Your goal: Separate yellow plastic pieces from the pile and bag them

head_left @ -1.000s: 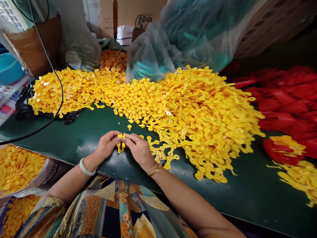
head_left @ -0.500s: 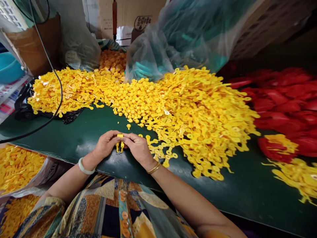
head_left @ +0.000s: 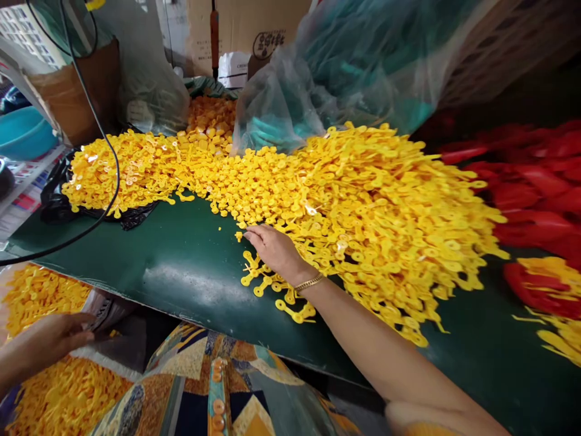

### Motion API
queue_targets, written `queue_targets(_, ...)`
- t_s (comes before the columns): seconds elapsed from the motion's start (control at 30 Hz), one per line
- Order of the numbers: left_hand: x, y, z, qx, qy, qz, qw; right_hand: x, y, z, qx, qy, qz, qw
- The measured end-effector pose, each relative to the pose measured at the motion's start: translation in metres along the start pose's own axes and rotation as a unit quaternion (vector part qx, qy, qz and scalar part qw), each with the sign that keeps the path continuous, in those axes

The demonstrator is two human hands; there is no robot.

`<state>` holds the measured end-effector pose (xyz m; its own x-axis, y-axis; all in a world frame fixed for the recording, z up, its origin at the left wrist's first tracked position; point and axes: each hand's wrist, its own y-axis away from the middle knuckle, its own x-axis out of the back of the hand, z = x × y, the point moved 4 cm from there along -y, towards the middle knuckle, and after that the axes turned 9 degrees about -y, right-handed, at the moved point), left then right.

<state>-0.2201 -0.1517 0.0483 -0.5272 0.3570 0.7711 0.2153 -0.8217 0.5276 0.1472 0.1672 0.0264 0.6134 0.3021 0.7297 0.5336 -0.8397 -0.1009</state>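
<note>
My right hand (head_left: 276,251) is over the green table (head_left: 190,272), its thumb and fingertips at a small yellow piece (head_left: 239,236) near the edge of a heap of small yellow parts (head_left: 258,181); its fingers are closed on that piece. Flat yellow linked parts (head_left: 267,278) lie under and beside this wrist. My left hand (head_left: 63,336) hangs off the table's front edge, above bags of yellow parts (head_left: 68,393), with its fingers apart and nothing in them. A small yellow piece (head_left: 114,333) is in the air or on the bag just right of it; I cannot tell which.
A large heap of long yellow parts (head_left: 399,212) covers the table's right half. Red parts (head_left: 535,194) lie at the far right. A black cable (head_left: 117,163) crosses the left side. Clear plastic bags (head_left: 345,79) and a cardboard box (head_left: 195,30) stand behind.
My hands have parted. The left, which held a yellow assembly with the right, moved down and left over the bags and opened. The right moved up and right to the small piece.
</note>
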Motion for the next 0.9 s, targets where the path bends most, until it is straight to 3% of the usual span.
queue_targets(0.07, 0.010, -0.010, 0.010, -0.013, -0.042, 0.069, 0.997, -0.008, -0.010, 0.002, 0.013, 0.085, -0.009, 0.996)
queue_targets(0.13, 0.018, -0.040, 0.045, -0.074, -0.048, 0.120, 0.989, -0.018, -0.015, 0.000, 0.029, 0.137, -0.009, 0.990)
queue_targets(0.3, 0.044, -0.158, 0.146, -0.188, -0.079, 0.267, 0.942, -0.039, -0.009, -0.010, 0.082, 0.183, -0.030, 0.979)
queue_targets(0.4, 0.056, -0.223, 0.182, -0.151, -0.179, 0.309, 0.922, -0.045, 0.001, -0.017, 0.122, 0.209, -0.043, 0.969)
queue_targets(0.5, 0.061, -0.261, 0.200, -0.129, -0.235, 0.309, 0.913, -0.048, 0.011, -0.019, 0.153, 0.221, -0.042, 0.962)
queue_targets(0.63, 0.055, -0.271, 0.204, -0.153, -0.248, 0.310, 0.905, -0.047, 0.020, -0.016, 0.182, 0.191, -0.035, 0.964)
queue_targets(0.77, 0.035, -0.253, 0.204, -0.230, -0.242, 0.300, 0.894, -0.043, 0.017, -0.013, 0.166, 0.121, -0.029, 0.978)
queue_targets(0.9, 0.009, -0.224, 0.209, -0.294, -0.065, 0.273, 0.914, -0.028, 0.012, -0.016, 0.119, -0.073, 0.019, 0.990)
